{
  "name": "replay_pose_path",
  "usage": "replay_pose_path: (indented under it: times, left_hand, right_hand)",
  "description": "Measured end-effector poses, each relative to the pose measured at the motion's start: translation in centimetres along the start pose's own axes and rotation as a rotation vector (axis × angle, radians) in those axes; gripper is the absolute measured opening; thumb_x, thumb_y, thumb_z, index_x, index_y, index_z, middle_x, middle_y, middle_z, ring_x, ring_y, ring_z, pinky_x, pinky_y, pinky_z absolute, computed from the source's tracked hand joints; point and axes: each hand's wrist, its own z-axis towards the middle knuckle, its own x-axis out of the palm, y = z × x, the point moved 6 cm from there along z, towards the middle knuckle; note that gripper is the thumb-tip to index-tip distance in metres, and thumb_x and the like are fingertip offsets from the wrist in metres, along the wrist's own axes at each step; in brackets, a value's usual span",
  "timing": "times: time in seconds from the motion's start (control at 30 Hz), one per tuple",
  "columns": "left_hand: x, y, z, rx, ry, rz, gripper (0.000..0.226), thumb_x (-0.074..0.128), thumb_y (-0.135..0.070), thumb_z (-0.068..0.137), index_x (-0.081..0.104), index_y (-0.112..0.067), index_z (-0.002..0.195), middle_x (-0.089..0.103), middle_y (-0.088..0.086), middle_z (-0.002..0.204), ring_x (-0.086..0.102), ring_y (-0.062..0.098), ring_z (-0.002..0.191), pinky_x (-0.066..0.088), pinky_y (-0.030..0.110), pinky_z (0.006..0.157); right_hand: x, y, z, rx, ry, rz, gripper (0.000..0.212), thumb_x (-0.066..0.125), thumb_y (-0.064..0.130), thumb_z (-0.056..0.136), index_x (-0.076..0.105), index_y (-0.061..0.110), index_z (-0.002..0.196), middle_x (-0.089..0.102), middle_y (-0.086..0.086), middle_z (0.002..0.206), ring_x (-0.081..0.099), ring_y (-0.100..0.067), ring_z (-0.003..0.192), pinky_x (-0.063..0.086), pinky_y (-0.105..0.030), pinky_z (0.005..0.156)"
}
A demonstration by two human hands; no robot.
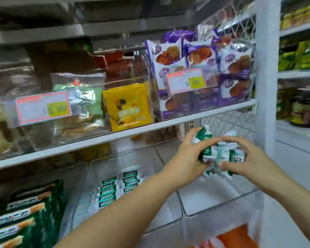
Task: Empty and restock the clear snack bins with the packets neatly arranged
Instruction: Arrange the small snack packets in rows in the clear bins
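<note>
both hands are meeting in the right centre of the frame, gripping one bunch of green-and-white packets point(220, 154) between them. the left hand point(190, 153) is curling round the bunch's left side with the thumb over the top. the right hand point(249, 158) is wrapping its fingers round the right side. the bunch is hanging over a clear bin point(213, 194) at lower right; whether it is touching the bin cannot be told. just left, a middle bin point(141, 158) is holding rows of small green bars point(118, 187), and green packs point(25, 212) are lying stacked at lower left. on the shelf point(115, 137) above, a yellow pack point(127, 106) is standing at centre and purple packs point(204, 68) are filling the upper right bin.
</note>
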Motion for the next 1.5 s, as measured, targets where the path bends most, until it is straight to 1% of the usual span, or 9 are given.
replay_pose_path:
  times: [0.1, 0.23, 0.4, 0.53, 0.8, 1.0, 1.07, 1.23, 1.5]
  left_hand:
    - [2.7, 2.4, 1.3, -0.098, 0.096, -0.008, 0.073, 0.061, 0.001, 0.083, 0.042, -0.039, 0.14, 0.013, 0.001, 0.154, 0.025, 0.018, 0.141, 0.014, -0.007, 0.091]
    - [5.8, 4.6, 1.5, -0.188, 0.285, 0.017, 0.074, 0.061, 0.001, 0.082, 0.04, -0.041, 0.139, 0.022, 0.005, 0.149, 0.025, 0.019, 0.14, 0.025, 0.007, 0.096]
    - [6.8, 6.1, 1.3, -0.276, 0.376, -0.072, 0.057, 0.073, -0.028, 0.083, 0.048, -0.042, 0.133, 0.035, 0.003, 0.136, 0.044, 0.017, 0.123, 0.041, 0.02, 0.096]
    - [6.5, 6.6, 1.8, -0.299, 0.318, -0.094, 0.045, 0.061, -0.011, 0.088, 0.055, -0.04, 0.121, 0.036, 0.004, 0.131, 0.056, 0.016, 0.089, 0.049, 0.009, 0.066]
    - [2.0, 5.1, 0.0, -0.217, -0.008, -0.149, 0.045, 0.064, -0.01, 0.086, 0.054, -0.048, 0.107, 0.049, -0.007, 0.123, 0.046, -0.008, 0.105, 0.028, -0.003, 0.091]
    - [-4.7, 4.8, -5.3, -0.242, -0.271, -0.242, 0.044, 0.066, -0.01, 0.087, 0.058, -0.049, 0.108, 0.054, -0.02, 0.123, 0.048, -0.009, 0.115, 0.043, 0.028, 0.101]
    - [-7.0, 4.8, -8.1, -0.249, -0.302, -0.219, 0.043, 0.065, -0.009, 0.088, 0.058, -0.046, 0.107, 0.051, -0.032, 0.118, 0.044, -0.023, 0.108, 0.038, 0.01, 0.094]
    - [-10.1, 6.7, -15.2, -0.43, -0.264, -0.116, 0.039, 0.063, -0.017, 0.091, 0.054, -0.049, 0.111, 0.047, -0.015, 0.124, 0.044, -0.013, 0.107, 0.033, -0.007, 0.071]
    - [-11.1, 10.7, -21.8, -0.516, -0.222, -0.035, 0.044, 0.063, -0.024, 0.09, 0.049, -0.059, 0.113, 0.044, -0.022, 0.13, 0.033, -0.031, 0.106, 0.036, 0.012, 0.102]
  right_hand:
    - [0.9, -3.5, 1.2, 0.112, 0.066, -0.017, 0.06, 0.082, 0.004, 0.065, 0.061, 0.03, 0.116, 0.054, -0.001, 0.122, 0.058, -0.021, 0.103, 0.056, -0.029, 0.065]
    - [2.8, -7.3, 1.7, 0.213, 0.202, -0.131, 0.057, 0.081, 0.009, 0.065, 0.058, 0.031, 0.112, 0.049, 0.0, 0.125, 0.058, -0.02, 0.104, 0.054, -0.039, 0.085]
    - [3.8, -8.3, 1.6, 0.195, 0.29, -0.263, 0.062, 0.081, 0.018, 0.069, 0.055, 0.029, 0.124, 0.047, 0.004, 0.13, 0.051, -0.012, 0.109, 0.046, -0.012, 0.069]
    - [4.1, -8.8, 1.6, 0.185, 0.252, -0.351, 0.064, 0.08, 0.022, 0.069, 0.051, 0.031, 0.125, 0.032, -0.005, 0.147, 0.034, -0.019, 0.134, 0.034, -0.006, 0.059]
    - [3.0, -5.1, 1.2, -0.012, 0.065, -0.281, 0.048, 0.079, 0.01, 0.069, 0.052, 0.031, 0.102, 0.043, 0.001, 0.114, 0.048, -0.007, 0.093, 0.029, 0.006, 0.069]
    - [4.8, 2.3, -0.9, -0.246, -0.037, -0.13, 0.048, 0.082, 0.011, 0.069, 0.053, 0.035, 0.098, 0.045, 0.007, 0.113, 0.042, 0.013, 0.095, 0.024, 0.008, 0.077]
    - [6.3, 4.6, -1.9, -0.312, -0.017, -0.096, 0.048, 0.081, 0.012, 0.069, 0.053, 0.037, 0.099, 0.043, 0.011, 0.113, 0.044, 0.012, 0.097, 0.025, 0.008, 0.079]
    - [12.8, 7.6, -3.4, -0.371, 0.271, -0.165, 0.046, 0.078, 0.018, 0.073, 0.052, 0.038, 0.104, 0.038, 0.014, 0.114, 0.046, 0.008, 0.1, 0.035, 0.0, 0.078]
    - [23.2, 2.9, -3.9, -0.229, 0.764, -0.704, 0.045, 0.07, 0.012, 0.079, 0.056, 0.022, 0.121, 0.041, -0.001, 0.112, 0.049, -0.021, 0.111, 0.038, -0.02, 0.079]
